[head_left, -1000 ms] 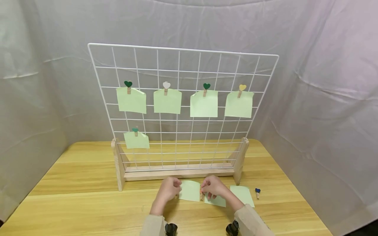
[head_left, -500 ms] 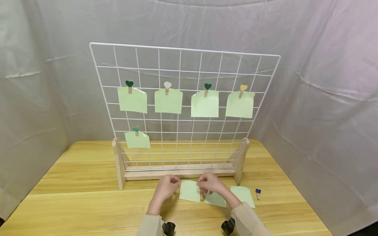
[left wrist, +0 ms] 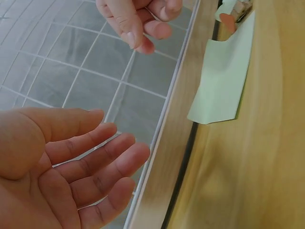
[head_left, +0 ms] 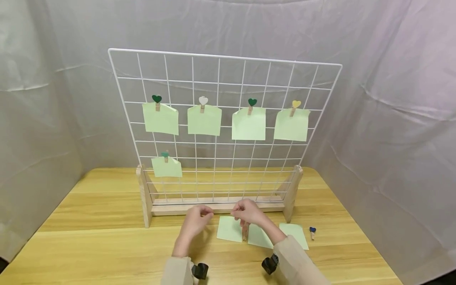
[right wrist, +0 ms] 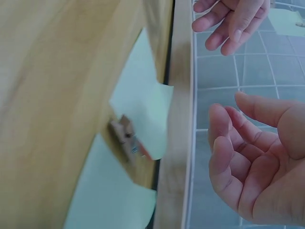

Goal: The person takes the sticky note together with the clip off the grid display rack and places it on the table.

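My left hand (head_left: pixel 195 221) hovers left of a pale green paper note (head_left: pixel 228 229), in front of the rack's wooden base. In the left wrist view its fingers are loosely bent around nothing. Over that note's upper right corner is my right hand (head_left: pixel 247 212), thumb and fingers curved but with bare space between them in the right wrist view. Below it a small wooden clothespin (head_left: pixel 244 233) with an orange-red top lies on the table, between this note and a second green note (head_left: pixel 259 236), which my right forearm partly covers.
Behind the hands stands a white wire grid (head_left: pixel 219 83) on a wooden base (head_left: pixel 213 208). Several green notes hang from it by heart clothespins, with a single note (head_left: pixel 166 167) lower left. To the right lie another note (head_left: pixel 293 234) and a blue-heart clothespin (head_left: pixel 312 232).
Both hands have come up off the notes toward the rack's base and shifted a little left. The notes and the orange-red clothespin stay where they lay.
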Tool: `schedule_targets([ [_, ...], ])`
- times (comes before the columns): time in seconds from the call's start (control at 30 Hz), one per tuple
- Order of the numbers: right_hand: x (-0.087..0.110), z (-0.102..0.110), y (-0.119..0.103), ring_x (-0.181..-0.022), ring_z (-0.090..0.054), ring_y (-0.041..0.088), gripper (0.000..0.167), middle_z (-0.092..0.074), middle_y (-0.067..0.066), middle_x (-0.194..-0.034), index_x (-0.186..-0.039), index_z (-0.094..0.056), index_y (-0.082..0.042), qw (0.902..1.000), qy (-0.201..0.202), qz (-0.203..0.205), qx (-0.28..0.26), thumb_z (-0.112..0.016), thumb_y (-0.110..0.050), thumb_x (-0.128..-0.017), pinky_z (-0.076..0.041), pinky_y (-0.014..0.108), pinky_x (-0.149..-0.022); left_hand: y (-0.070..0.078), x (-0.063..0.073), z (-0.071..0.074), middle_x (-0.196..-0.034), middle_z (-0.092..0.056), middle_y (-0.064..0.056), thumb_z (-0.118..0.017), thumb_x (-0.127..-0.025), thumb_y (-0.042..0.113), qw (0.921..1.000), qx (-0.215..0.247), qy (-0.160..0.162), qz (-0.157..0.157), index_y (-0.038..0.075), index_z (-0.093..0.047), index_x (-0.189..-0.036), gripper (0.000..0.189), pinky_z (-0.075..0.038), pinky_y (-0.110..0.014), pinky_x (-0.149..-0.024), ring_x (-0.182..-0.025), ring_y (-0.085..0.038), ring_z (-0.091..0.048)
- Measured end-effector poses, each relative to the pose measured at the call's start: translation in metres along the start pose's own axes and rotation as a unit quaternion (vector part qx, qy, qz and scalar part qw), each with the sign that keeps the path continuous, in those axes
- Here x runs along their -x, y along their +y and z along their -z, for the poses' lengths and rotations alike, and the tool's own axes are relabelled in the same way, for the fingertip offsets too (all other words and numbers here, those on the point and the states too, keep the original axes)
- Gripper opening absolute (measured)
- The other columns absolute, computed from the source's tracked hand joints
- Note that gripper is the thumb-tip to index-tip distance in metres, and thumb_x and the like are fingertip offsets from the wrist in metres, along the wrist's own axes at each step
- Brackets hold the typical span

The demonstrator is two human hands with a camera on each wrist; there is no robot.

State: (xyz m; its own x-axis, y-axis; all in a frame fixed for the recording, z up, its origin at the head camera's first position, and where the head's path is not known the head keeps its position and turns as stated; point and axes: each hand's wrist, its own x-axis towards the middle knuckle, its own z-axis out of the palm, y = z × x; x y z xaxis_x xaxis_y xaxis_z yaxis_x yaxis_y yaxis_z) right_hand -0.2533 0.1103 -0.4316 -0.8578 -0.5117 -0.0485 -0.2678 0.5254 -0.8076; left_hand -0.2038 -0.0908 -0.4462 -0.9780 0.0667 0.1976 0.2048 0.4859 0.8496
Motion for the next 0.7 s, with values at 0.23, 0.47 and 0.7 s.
schedule_targets([
  [0.23, -0.008, -0.003, -0.011, -0.046, -0.056, 0.017, 0.013, -0.061, 0.018, -0.072, -0.086, -0.062, 0.000, 0.9999, -0.003, 0.009, 0.007, -0.056, -0.012, -0.087, -0.042, 0.034, -0.038, 0.004, 0.000, 0.008, -0.076, -0.062, -0.009, -0.058, -0.082, 0.001, 0.9995, 0.011, 0.029, 0.000, -0.008, -0.063, -0.091, 0.014, -0.047, -0.027, -0.055, -0.063, -0.019, -0.058],
  [0.47, -0.014, -0.008, -0.022, -0.045, -0.056, 0.019, 0.011, -0.059, 0.019, -0.068, -0.085, -0.063, -0.001, 0.9995, 0.002, 0.033, -0.001, -0.056, -0.010, -0.087, -0.042, 0.029, -0.038, 0.006, 0.000, 0.015, -0.072, -0.061, -0.008, -0.058, -0.083, 0.003, 0.9989, 0.021, 0.040, 0.008, -0.008, -0.063, -0.091, 0.014, -0.046, -0.028, -0.056, -0.060, -0.016, -0.056],
  [0.7, -0.021, -0.009, -0.037, -0.050, -0.057, 0.029, 0.014, -0.059, 0.014, -0.067, -0.087, -0.063, -0.002, 0.9996, 0.003, 0.026, -0.013, -0.056, -0.013, -0.088, -0.036, 0.021, -0.038, 0.006, -0.002, 0.025, -0.075, -0.062, -0.009, -0.058, -0.083, 0.003, 0.9983, 0.015, 0.056, 0.000, -0.006, -0.064, -0.091, 0.013, -0.047, -0.028, -0.056, -0.063, -0.020, -0.058],
])
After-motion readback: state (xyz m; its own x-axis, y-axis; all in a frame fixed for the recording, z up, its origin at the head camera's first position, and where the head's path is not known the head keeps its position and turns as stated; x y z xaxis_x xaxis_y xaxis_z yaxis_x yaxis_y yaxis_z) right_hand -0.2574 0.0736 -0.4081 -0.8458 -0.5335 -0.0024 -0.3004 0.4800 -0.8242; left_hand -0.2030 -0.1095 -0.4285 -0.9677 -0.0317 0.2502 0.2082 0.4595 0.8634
